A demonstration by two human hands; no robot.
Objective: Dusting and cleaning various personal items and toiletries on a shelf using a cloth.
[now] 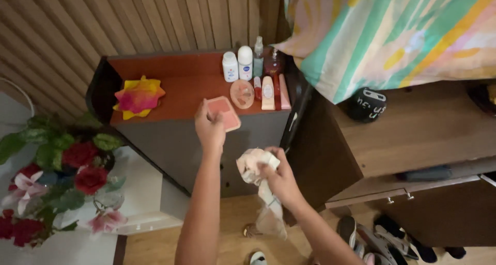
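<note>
I see bottles [245, 62] at the cabinet top's [181, 84] back right | tubes [267, 93] just before them | compact [224, 113] at front edge | star-shaped mat [138, 96] left | flowers [57, 177] below-left | cap [366, 104] on shelf [429, 130] right

A flat, pink, rounded-square case [224, 112] sits tilted near the frame's centre, at the front edge of the red-topped cabinet. Just below it, slightly right, a crumpled pale cloth [257, 180] hangs down, bunched at its top.
</note>
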